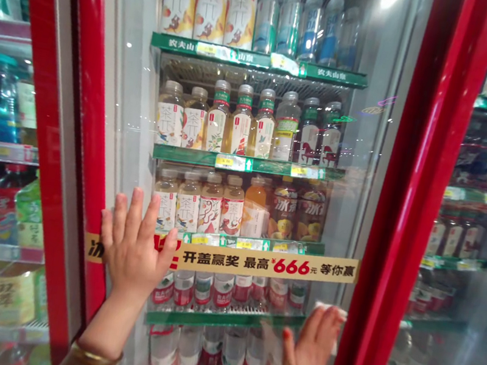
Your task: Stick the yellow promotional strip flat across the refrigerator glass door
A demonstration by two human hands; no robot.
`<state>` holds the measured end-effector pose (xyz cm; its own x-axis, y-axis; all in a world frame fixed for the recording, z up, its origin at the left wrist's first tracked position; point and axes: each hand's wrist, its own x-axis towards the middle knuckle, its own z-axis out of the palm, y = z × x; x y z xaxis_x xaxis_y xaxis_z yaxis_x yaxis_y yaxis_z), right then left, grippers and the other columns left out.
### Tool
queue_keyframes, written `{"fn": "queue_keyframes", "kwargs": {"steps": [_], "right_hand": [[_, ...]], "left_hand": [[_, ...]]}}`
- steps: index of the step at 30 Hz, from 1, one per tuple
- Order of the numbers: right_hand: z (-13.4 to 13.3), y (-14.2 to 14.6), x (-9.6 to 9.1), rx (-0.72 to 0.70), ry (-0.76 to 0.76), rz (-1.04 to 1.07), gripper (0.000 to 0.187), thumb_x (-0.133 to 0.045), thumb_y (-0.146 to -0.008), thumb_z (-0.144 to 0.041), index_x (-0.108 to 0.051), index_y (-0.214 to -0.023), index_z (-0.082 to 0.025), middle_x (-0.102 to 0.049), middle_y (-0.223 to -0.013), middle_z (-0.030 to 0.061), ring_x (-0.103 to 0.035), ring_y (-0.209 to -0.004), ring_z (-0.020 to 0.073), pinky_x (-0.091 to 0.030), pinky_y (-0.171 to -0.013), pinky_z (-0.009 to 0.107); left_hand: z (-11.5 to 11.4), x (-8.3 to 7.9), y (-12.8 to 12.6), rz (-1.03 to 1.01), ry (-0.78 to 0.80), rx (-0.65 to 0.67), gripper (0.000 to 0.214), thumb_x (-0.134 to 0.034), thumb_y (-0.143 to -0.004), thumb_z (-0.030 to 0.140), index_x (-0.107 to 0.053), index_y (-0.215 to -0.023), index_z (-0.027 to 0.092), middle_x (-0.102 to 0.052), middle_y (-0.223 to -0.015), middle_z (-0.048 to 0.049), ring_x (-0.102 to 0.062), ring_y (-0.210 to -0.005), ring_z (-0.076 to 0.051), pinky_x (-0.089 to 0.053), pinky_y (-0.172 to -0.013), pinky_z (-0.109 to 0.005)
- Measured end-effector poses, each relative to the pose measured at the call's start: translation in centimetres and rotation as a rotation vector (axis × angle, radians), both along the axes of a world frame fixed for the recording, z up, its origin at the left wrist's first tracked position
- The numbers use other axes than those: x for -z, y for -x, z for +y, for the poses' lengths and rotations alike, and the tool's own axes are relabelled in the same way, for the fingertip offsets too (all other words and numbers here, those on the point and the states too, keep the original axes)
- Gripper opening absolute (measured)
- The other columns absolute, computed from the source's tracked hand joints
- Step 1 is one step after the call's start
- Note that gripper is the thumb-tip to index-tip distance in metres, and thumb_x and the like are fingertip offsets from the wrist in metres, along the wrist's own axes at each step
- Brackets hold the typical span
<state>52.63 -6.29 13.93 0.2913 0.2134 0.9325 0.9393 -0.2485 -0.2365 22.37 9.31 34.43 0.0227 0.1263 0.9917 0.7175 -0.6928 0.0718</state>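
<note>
A red-framed glass cooler door (230,205) fills the middle of the head view. My left hand (135,252) lies flat against the glass at the left, fingers spread, over the end of a beige printed strip (267,263). A gold bangle (96,356) circles the left wrist. Lower right, my right hand (312,354) presses a white cloth or tissue (340,314) to the glass, just under the strip. Only the edges of this white piece show past the fingers; the rest is hidden beneath them.
Behind the glass, shelves carry rows of tea bottles (240,9), soda bottles (311,27) and red-labelled water bottles (224,290). A red door frame (429,175) stands at the right, another red frame (82,120) at the left. Neighbouring coolers with drinks flank both sides.
</note>
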Motion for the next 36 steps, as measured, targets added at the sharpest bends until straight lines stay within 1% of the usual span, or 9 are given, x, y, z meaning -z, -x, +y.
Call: {"fn": "queue_keyframes", "kwargs": {"steps": [5, 9, 12, 16, 19, 24, 27, 32, 36], "right_hand": [[2.7, 5.5, -5.2, -0.037, 0.012, -0.017, 0.094, -0.038, -0.105, -0.061, -0.002, -0.175, -0.009, 0.003, -0.182, 0.0227, 0.006, -0.170, 0.0436, -0.016, -0.131, 0.077], [2.6, 9.0, 0.3, -0.122, 0.195, -0.594, 0.100, -0.053, -0.095, -0.071, -0.026, -0.174, -0.016, -0.021, -0.181, 0.0083, -0.009, -0.171, 0.0326, -0.006, -0.140, 0.046], [1.2, 5.6, 2.5, -0.066, 0.123, -0.495, 0.094, -0.052, -0.099, -0.056, -0.017, -0.175, -0.012, -0.012, -0.182, 0.0140, -0.004, -0.171, 0.0346, -0.007, -0.139, 0.058], [1.5, 2.3, -2.9, 0.017, -0.054, 0.067, 0.083, -0.030, -0.109, -0.046, 0.006, -0.174, -0.009, 0.013, -0.182, 0.0214, 0.013, -0.169, 0.0415, -0.017, -0.127, 0.083], [3.6, 5.8, -6.0, -0.021, -0.031, 0.000, 0.086, -0.033, -0.109, -0.052, 0.002, -0.175, -0.010, 0.009, -0.183, 0.0205, 0.011, -0.170, 0.0411, -0.013, -0.130, 0.079], [4.0, 11.2, 1.0, -0.160, 0.172, -0.607, 0.096, -0.053, -0.097, -0.064, -0.022, -0.175, -0.017, -0.014, -0.183, 0.0070, -0.007, -0.172, 0.0314, -0.004, -0.140, 0.046], [2.4, 8.0, 3.9, -0.102, 0.085, -0.517, 0.090, -0.049, -0.101, -0.050, -0.014, -0.175, -0.011, -0.006, -0.183, 0.0130, -0.001, -0.172, 0.0328, -0.002, -0.139, 0.055], [2.8, 4.5, -4.7, -0.042, -0.121, 0.207, 0.083, -0.033, -0.109, -0.045, 0.008, -0.175, -0.016, 0.016, -0.182, 0.0181, 0.014, -0.168, 0.0453, -0.011, -0.124, 0.089], [5.7, 11.1, -8.8, -0.088, -0.003, -0.108, 0.086, -0.044, -0.106, -0.049, -0.005, -0.176, -0.016, -0.006, -0.184, 0.0169, 0.000, -0.171, 0.0395, -0.017, -0.134, 0.072]], "left_hand": [[0.0, 0.1, 0.0, 0.012, -0.012, -0.043, 0.084, -0.061, -0.103, 0.041, -0.017, -0.175, 0.040, -0.013, -0.184, 0.0015, -0.011, -0.172, -0.029, -0.007, -0.142, -0.057], [0.2, 0.1, 0.0, 0.012, -0.040, -0.056, 0.083, -0.062, -0.103, 0.040, -0.019, -0.174, 0.038, -0.017, -0.183, -0.0012, -0.013, -0.172, -0.029, -0.009, -0.142, -0.057], [0.3, 0.2, 0.0, 0.017, -0.055, -0.050, 0.084, -0.062, -0.102, 0.041, -0.019, -0.174, 0.037, -0.018, -0.183, -0.0029, -0.013, -0.172, -0.031, -0.010, -0.141, -0.059], [0.3, 0.2, -0.1, 0.012, -0.054, -0.059, 0.083, -0.061, -0.103, 0.041, -0.019, -0.175, 0.035, -0.018, -0.183, -0.0038, -0.011, -0.172, -0.030, -0.009, -0.141, -0.058], [0.3, 0.3, -0.1, 0.015, -0.053, -0.061, 0.082, -0.061, -0.103, 0.041, -0.020, -0.174, 0.034, -0.017, -0.184, -0.0040, -0.012, -0.172, -0.030, -0.009, -0.140, -0.059], [0.4, 0.3, 0.0, 0.014, -0.086, -0.065, 0.082, -0.062, -0.103, 0.040, -0.021, -0.174, 0.034, -0.020, -0.183, -0.0045, -0.015, -0.171, -0.031, -0.012, -0.140, -0.059], [0.3, 0.3, 0.0, 0.019, -0.092, -0.071, 0.083, -0.061, -0.103, 0.039, -0.020, -0.174, 0.034, -0.020, -0.183, -0.0041, -0.016, -0.171, -0.031, -0.013, -0.140, -0.060], [0.3, 0.3, -0.1, 0.020, -0.085, -0.080, 0.083, -0.061, -0.104, 0.039, -0.019, -0.175, 0.032, -0.018, -0.183, -0.0048, -0.013, -0.172, -0.031, -0.012, -0.140, -0.061], [0.4, 0.3, 0.0, 0.022, -0.089, -0.068, 0.082, -0.062, -0.103, 0.039, -0.020, -0.174, 0.033, -0.020, -0.183, -0.0052, -0.014, -0.172, -0.031, -0.012, -0.140, -0.060]]}}
